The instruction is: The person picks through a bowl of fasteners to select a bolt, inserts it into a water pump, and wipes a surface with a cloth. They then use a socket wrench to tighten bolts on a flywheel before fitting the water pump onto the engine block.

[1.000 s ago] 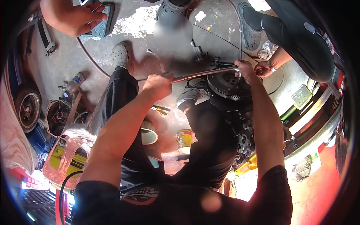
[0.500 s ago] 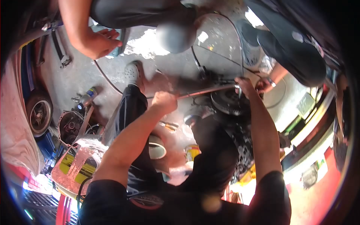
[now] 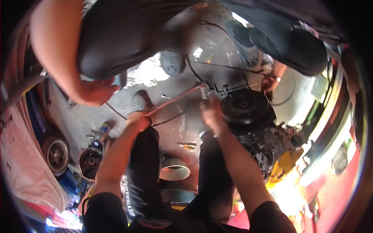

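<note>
Nearest, the person's dark-trousered legs [image 3: 145, 174] stood apart, with an upright round container [image 3: 175, 171], open at the top, between them. Beyond its rim, pliers with yellow-and-orange handles [image 3: 187, 146] lay on the concrete floor [image 3: 171, 134].

To the left, the left hand [image 3: 138, 120] had its fingers closed around the near end of a long metal bar [image 3: 175, 98]. The bar slanted away and to the right, over the floor, to a pale upright piece [image 3: 203, 92] at its far end. The right hand [image 3: 212, 112] was just by the lower end of that piece, its fingers partly curled; blur hid how far they were open and whether they gripped anything.

Right of this hand, a dark round toothed plate [image 3: 244, 106] lay against the engine block [image 3: 268, 141], well apart from the left hand. A yellow part [image 3: 285, 165] showed at the block's near side. Over on the left were an open metal housing [image 3: 91, 161], a bottle [image 3: 102, 134] and a wheel [image 3: 56, 153].

Farther off, a co-worker's bare hand [image 3: 97, 92] hung at the left over the floor, near a dark knee. Another hand, with a wristwatch [image 3: 271, 82], was just beyond the plate's right edge. Between them, a grey clog [image 3: 173, 63] stood on the floor.
</note>
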`<action>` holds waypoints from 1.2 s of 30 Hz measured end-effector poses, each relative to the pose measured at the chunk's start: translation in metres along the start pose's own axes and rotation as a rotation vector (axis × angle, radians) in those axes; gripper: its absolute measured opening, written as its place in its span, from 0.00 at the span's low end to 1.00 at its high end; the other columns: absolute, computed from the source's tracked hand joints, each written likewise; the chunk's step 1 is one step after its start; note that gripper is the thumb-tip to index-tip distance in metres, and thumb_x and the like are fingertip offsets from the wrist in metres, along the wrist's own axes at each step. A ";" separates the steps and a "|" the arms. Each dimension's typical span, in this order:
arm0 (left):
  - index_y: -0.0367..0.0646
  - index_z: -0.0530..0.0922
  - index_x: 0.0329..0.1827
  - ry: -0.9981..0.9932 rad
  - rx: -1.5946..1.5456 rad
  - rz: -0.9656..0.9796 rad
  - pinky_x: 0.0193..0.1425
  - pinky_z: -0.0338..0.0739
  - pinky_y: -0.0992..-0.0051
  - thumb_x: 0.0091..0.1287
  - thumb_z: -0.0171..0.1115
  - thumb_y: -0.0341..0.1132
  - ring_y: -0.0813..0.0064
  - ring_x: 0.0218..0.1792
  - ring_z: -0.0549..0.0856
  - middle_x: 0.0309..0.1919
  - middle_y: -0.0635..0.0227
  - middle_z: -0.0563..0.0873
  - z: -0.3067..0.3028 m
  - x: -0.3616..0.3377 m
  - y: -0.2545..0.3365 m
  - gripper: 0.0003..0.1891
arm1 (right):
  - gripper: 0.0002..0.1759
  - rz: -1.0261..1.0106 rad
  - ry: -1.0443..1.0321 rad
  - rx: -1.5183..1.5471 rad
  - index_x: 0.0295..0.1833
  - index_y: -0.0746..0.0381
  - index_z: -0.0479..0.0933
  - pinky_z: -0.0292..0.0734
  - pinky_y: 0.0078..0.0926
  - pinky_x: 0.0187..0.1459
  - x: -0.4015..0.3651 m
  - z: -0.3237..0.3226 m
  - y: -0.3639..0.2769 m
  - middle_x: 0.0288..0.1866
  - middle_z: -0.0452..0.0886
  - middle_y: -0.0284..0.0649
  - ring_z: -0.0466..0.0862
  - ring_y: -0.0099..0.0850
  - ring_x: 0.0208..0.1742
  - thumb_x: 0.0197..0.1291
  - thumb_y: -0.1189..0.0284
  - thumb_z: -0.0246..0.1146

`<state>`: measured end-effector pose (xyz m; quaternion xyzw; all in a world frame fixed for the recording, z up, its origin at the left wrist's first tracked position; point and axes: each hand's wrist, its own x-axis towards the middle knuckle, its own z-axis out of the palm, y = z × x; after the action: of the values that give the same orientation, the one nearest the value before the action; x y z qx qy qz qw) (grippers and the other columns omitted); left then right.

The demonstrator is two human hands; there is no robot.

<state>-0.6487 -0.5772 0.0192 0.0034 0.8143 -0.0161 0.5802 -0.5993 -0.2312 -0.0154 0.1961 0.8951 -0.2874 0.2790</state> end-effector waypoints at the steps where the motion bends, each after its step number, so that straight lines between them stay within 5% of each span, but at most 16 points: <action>1: 0.47 0.80 0.49 0.026 0.010 0.059 0.53 0.81 0.55 0.64 0.54 0.37 0.51 0.49 0.87 0.43 0.55 0.88 -0.009 0.009 -0.017 0.13 | 0.36 -0.044 0.041 -0.059 0.71 0.65 0.65 0.67 0.44 0.70 -0.039 0.004 -0.024 0.71 0.66 0.59 0.68 0.54 0.72 0.63 0.58 0.65; 4: 0.48 0.79 0.51 0.124 0.167 0.237 0.54 0.80 0.56 0.62 0.57 0.37 0.52 0.51 0.86 0.45 0.56 0.87 -0.030 0.045 -0.050 0.15 | 0.31 0.036 -0.158 0.224 0.69 0.62 0.68 0.68 0.43 0.69 -0.137 0.034 -0.025 0.67 0.69 0.59 0.69 0.57 0.69 0.62 0.64 0.66; 8: 0.49 0.76 0.57 0.183 0.355 0.171 0.58 0.78 0.54 0.60 0.59 0.36 0.48 0.54 0.84 0.55 0.54 0.83 -0.031 0.106 -0.060 0.20 | 0.27 0.140 -0.408 0.264 0.63 0.63 0.72 0.68 0.43 0.68 -0.232 0.034 -0.017 0.64 0.74 0.53 0.72 0.52 0.68 0.62 0.61 0.66; 11: 0.47 0.72 0.63 0.123 0.348 0.168 0.60 0.77 0.54 0.59 0.61 0.35 0.46 0.54 0.84 0.56 0.50 0.82 -0.034 0.126 -0.046 0.26 | 0.26 0.032 -0.422 0.227 0.62 0.60 0.74 0.74 0.47 0.61 -0.254 0.023 -0.009 0.59 0.77 0.52 0.78 0.53 0.60 0.59 0.63 0.65; 16: 0.44 0.68 0.69 0.047 0.144 0.289 0.58 0.78 0.54 0.60 0.63 0.37 0.45 0.54 0.84 0.49 0.44 0.85 -0.040 0.083 -0.023 0.32 | 0.24 0.261 -0.132 0.043 0.60 0.59 0.77 0.71 0.49 0.63 -0.275 -0.070 -0.043 0.60 0.77 0.48 0.77 0.50 0.61 0.59 0.61 0.64; 19: 0.44 0.72 0.63 0.021 0.067 0.510 0.48 0.80 0.55 0.64 0.63 0.38 0.48 0.42 0.86 0.40 0.52 0.87 -0.020 0.047 -0.072 0.24 | 0.26 0.449 0.083 0.061 0.62 0.59 0.76 0.71 0.48 0.63 -0.336 -0.085 -0.042 0.62 0.76 0.48 0.77 0.49 0.60 0.60 0.58 0.64; 20: 0.44 0.73 0.62 -0.169 -0.116 0.291 0.47 0.81 0.57 0.65 0.63 0.37 0.51 0.41 0.87 0.39 0.54 0.87 -0.045 -0.013 -0.053 0.22 | 0.27 0.567 0.137 0.112 0.62 0.60 0.76 0.73 0.46 0.62 -0.357 -0.083 -0.042 0.62 0.76 0.49 0.78 0.49 0.59 0.61 0.57 0.63; 21: 0.45 0.73 0.62 -0.195 -0.057 0.415 0.47 0.81 0.59 0.66 0.63 0.35 0.54 0.41 0.87 0.39 0.56 0.87 -0.047 -0.024 -0.075 0.22 | 0.28 0.685 0.190 0.169 0.63 0.60 0.76 0.74 0.45 0.61 -0.381 -0.078 -0.041 0.63 0.76 0.49 0.78 0.49 0.58 0.62 0.56 0.63; 22: 0.43 0.76 0.59 -0.085 0.188 0.552 0.47 0.81 0.60 0.66 0.63 0.33 0.53 0.43 0.87 0.41 0.55 0.88 -0.056 -0.042 -0.089 0.19 | 0.29 0.863 0.192 0.396 0.63 0.59 0.76 0.73 0.44 0.62 -0.405 -0.070 -0.040 0.60 0.77 0.49 0.79 0.47 0.59 0.61 0.54 0.64; 25: 0.42 0.79 0.53 -0.182 0.168 0.530 0.49 0.80 0.60 0.63 0.65 0.32 0.52 0.45 0.87 0.42 0.52 0.88 -0.093 -0.069 -0.132 0.16 | 0.31 1.189 0.144 1.331 0.63 0.59 0.77 0.78 0.35 0.56 -0.488 0.010 -0.033 0.50 0.82 0.44 0.83 0.36 0.51 0.64 0.49 0.63; 28: 0.42 0.78 0.55 -0.064 0.510 0.626 0.50 0.79 0.59 0.62 0.64 0.33 0.50 0.45 0.87 0.40 0.51 0.87 -0.153 -0.149 -0.080 0.18 | 0.30 1.119 0.165 2.083 0.64 0.60 0.76 0.78 0.34 0.57 -0.547 0.046 -0.080 0.52 0.82 0.45 0.83 0.36 0.52 0.65 0.50 0.62; 31: 0.43 0.77 0.57 -0.001 0.594 0.538 0.51 0.79 0.57 0.62 0.62 0.35 0.47 0.45 0.86 0.39 0.49 0.87 -0.176 -0.187 -0.048 0.19 | 0.30 1.057 0.277 2.297 0.65 0.61 0.76 0.77 0.34 0.59 -0.584 0.043 -0.121 0.54 0.82 0.46 0.83 0.36 0.53 0.67 0.51 0.60; 36: 0.42 0.77 0.57 -0.013 0.688 0.782 0.51 0.79 0.53 0.63 0.59 0.36 0.46 0.46 0.85 0.40 0.46 0.86 -0.130 -0.220 0.057 0.19 | 0.29 1.113 0.472 2.349 0.66 0.62 0.75 0.76 0.33 0.60 -0.641 0.042 -0.124 0.57 0.82 0.48 0.83 0.37 0.55 0.69 0.53 0.58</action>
<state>-0.6985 -0.5135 0.2682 0.4976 0.6963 -0.0651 0.5131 -0.1547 -0.4738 0.3989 0.7040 -0.0580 -0.6943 -0.1375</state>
